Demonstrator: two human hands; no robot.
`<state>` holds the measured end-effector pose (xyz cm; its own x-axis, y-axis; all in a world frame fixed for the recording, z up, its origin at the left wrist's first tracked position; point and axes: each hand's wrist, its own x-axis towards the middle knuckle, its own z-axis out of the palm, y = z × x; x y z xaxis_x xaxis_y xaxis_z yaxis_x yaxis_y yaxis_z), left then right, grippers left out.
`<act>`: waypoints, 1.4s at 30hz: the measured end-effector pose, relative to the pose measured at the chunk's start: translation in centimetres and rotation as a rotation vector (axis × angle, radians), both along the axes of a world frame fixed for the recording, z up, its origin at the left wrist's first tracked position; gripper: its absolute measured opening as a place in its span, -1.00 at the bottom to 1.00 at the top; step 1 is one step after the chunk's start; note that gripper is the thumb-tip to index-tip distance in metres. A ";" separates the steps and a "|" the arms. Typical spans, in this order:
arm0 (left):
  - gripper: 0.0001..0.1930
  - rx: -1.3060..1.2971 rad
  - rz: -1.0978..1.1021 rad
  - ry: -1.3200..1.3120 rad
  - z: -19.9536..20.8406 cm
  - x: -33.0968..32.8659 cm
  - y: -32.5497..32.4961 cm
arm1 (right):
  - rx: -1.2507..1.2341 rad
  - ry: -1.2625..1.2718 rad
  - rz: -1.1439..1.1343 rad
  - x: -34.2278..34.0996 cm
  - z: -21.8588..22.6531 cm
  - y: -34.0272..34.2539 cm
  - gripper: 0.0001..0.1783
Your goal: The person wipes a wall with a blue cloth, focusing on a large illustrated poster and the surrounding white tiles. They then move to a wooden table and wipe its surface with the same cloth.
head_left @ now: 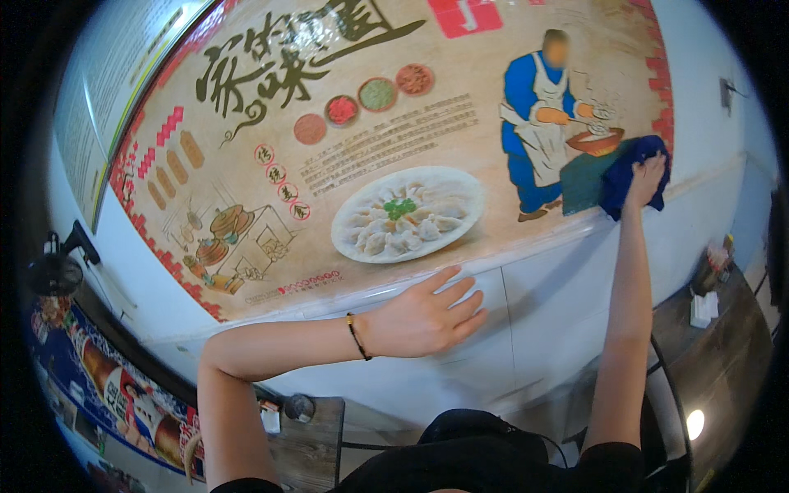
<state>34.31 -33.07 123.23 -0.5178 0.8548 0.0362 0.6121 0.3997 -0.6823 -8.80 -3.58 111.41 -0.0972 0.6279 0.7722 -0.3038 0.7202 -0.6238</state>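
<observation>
A dark blue cloth (pixel 615 186) is pressed flat on the lower right of a large wall poster (pixel 460 140). My right hand (pixel 648 177) lies over the cloth with its arm stretched out, holding it against the surface. Bent across the middle, my left hand (pixel 427 316) has its fingers spread and holds nothing. It is just below the poster's lower edge, near the printed plate of dumplings (pixel 408 215); whether it touches the wall I cannot tell. A dark bracelet with a gold bead (pixel 355 335) circles my left wrist.
White tiles (pixel 538 304) cover the wall under the poster. A dark wooden table (pixel 711 370) at right bears a white tissue pack (pixel 703 310) and a condiment holder (pixel 713 267). Another wooden table (pixel 308 444) is at lower left. A black wall fan (pixel 57 267) is at far left.
</observation>
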 end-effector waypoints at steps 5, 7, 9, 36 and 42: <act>-0.58 0.080 -0.158 -0.012 0.4 -0.6 3.2 | -0.178 -0.221 0.227 7.9 2.2 -5.2 -0.03; -0.58 0.094 -0.173 -0.033 0.6 -0.3 4.5 | -0.131 -0.285 0.301 11.6 2.4 -8.5 -0.14; -0.59 0.101 -0.208 -0.052 0.3 -0.6 5.3 | -0.197 -0.105 0.378 15.3 1.8 -11.7 -0.09; -0.59 0.059 0.073 -0.068 0.6 1.4 3.1 | -0.221 -0.009 0.472 11.1 0.8 -5.3 -0.28; -0.57 0.078 0.206 -0.153 -1.9 2.1 -0.1 | 0.152 -0.022 0.657 20.3 0.3 -12.9 -0.16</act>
